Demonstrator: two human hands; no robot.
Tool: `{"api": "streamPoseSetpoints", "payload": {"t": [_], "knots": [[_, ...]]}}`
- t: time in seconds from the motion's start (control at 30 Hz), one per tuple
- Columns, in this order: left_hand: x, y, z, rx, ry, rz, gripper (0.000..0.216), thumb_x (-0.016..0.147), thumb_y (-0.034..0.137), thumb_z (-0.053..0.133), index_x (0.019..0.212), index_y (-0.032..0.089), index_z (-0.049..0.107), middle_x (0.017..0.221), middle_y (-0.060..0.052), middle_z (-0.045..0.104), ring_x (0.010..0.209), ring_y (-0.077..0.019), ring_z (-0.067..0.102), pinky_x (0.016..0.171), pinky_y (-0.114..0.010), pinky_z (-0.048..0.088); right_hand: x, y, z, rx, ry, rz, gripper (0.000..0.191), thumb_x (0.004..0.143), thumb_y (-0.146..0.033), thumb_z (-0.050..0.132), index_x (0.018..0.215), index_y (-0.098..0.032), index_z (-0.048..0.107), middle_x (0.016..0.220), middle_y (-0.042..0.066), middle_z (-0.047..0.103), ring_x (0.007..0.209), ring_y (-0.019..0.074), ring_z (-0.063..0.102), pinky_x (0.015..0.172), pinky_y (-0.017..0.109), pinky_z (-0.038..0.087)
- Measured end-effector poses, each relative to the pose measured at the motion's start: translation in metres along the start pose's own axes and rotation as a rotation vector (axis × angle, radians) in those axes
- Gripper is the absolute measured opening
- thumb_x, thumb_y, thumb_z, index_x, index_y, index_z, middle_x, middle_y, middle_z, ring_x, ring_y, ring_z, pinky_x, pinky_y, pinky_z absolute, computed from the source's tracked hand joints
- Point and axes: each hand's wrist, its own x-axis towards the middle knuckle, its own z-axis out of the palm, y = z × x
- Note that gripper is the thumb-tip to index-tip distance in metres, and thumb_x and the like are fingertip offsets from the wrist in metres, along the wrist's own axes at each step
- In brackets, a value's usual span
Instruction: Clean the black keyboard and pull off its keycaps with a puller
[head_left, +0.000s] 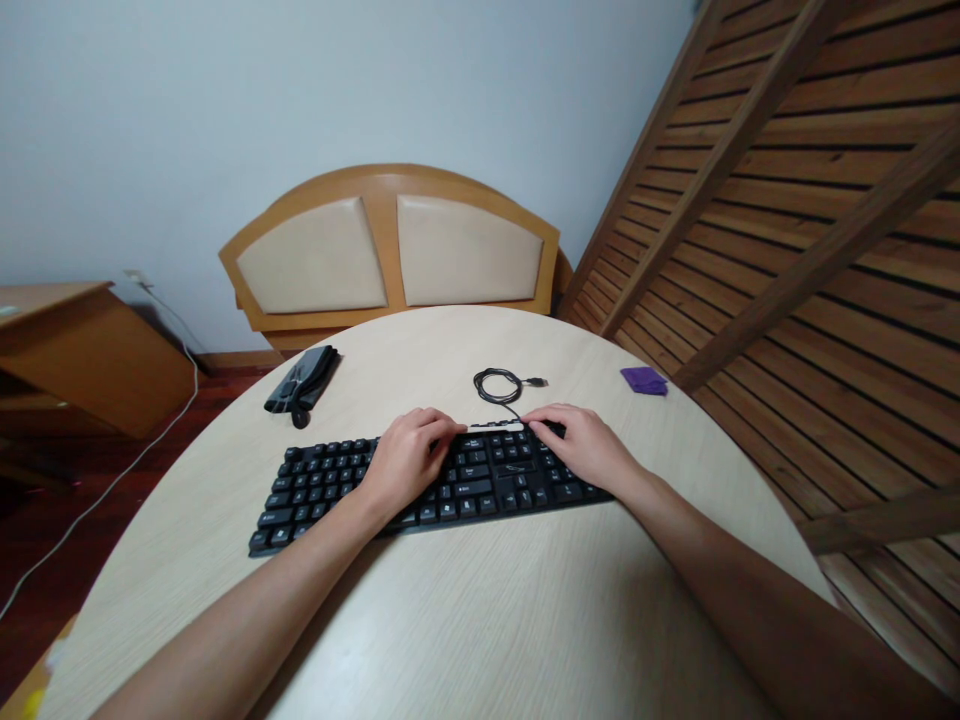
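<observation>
A black computer keyboard (465, 488) lies across the round table, partly covered by my hands. My left hand (411, 452) is closed at its far edge, thumb and fingertips together near the middle. Closed at the same edge further right is my right hand (581, 440), with thumb and forefinger pinched close to where the cable leaves. Between my fingertips a narrow whitish strip with small dark bits shows; what it is I cannot make out. The black USB cable (480, 385) lies coiled beyond the keyboard, its plug (536, 382) pointing right.
On the pale round table (465, 620), a folded black pouch-like bundle (311, 378) with a cord lies far left. A folded purple cloth (643, 380) lies at the right. Behind stand a padded wooden headboard (390, 250) and, on the right, a slatted wooden panel (795, 220).
</observation>
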Motion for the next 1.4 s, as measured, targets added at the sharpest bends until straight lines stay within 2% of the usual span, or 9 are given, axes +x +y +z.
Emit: {"api": "streamPoseSetpoints", "payload": {"t": [0.47,0.6,0.9,1.07,1.23,1.4], "knots": [[0.007,-0.012,-0.022,0.077,-0.096,-0.081,0.027,0.095,0.017,0.051,0.103,0.02,0.076,0.104,-0.008,0.076,0.097,-0.0249,0.068,0.089,-0.04,0.053,0.004,0.02,-0.014,-0.025,0.021,0.082,0.024,0.095,-0.028,0.055,0.104,-0.026,0.078,0.112,0.002,0.078,0.108,0.0229,0.07,0.099,0.037,0.051],[0.01,-0.02,-0.033,0.085,-0.145,-0.108,0.026,0.097,0.022,0.051,0.102,0.021,0.077,0.105,-0.007,0.077,0.098,-0.025,0.069,0.09,-0.039,0.053,0.004,0.025,-0.016,-0.037,0.046,0.13,0.026,0.094,-0.028,0.053,0.104,-0.024,0.078,0.112,0.003,0.078,0.108,0.0239,0.071,0.099,0.039,0.051],[0.014,-0.044,-0.08,0.061,-0.369,-0.213,0.03,0.092,0.031,0.052,0.105,0.022,0.077,0.105,-0.007,0.079,0.096,-0.024,0.072,0.085,-0.033,0.053,0.005,0.032,-0.014,-0.051,0.089,0.139,0.027,0.093,-0.03,0.052,0.102,-0.024,0.078,0.109,0.003,0.079,0.106,0.0245,0.072,0.098,0.039,0.052],[0.014,-0.055,-0.095,0.034,-0.495,-0.309,0.033,0.09,0.036,0.052,0.106,0.021,0.078,0.1,-0.006,0.08,0.088,-0.0216,0.073,0.078,-0.028,0.052,0.005,0.031,-0.015,-0.059,0.081,0.146,0.027,0.094,-0.031,0.052,0.102,-0.023,0.077,0.109,0.004,0.079,0.106,0.0243,0.072,0.097,0.038,0.052],[0.012,-0.059,-0.095,0.002,-0.466,-0.28,0.031,0.088,0.037,0.054,0.1,0.023,0.079,0.094,-0.005,0.08,0.082,-0.0212,0.073,0.073,-0.027,0.052,0.005,0.035,-0.017,-0.08,0.068,0.152,0.028,0.095,-0.031,0.051,0.105,-0.023,0.076,0.112,0.004,0.078,0.108,0.0253,0.071,0.098,0.04,0.052],[0.008,-0.063,-0.092,-0.004,-0.383,-0.248,0.026,0.085,0.036,0.056,0.091,0.026,0.079,0.09,-0.004,0.08,0.078,-0.0224,0.073,0.07,-0.029,0.052,0.004,0.052,-0.02,-0.133,0.151,0.198,0.028,0.095,-0.027,0.05,0.113,-0.022,0.072,0.113,0.008,0.077,0.108,0.0252,0.07,0.1,0.04,0.051]]}}
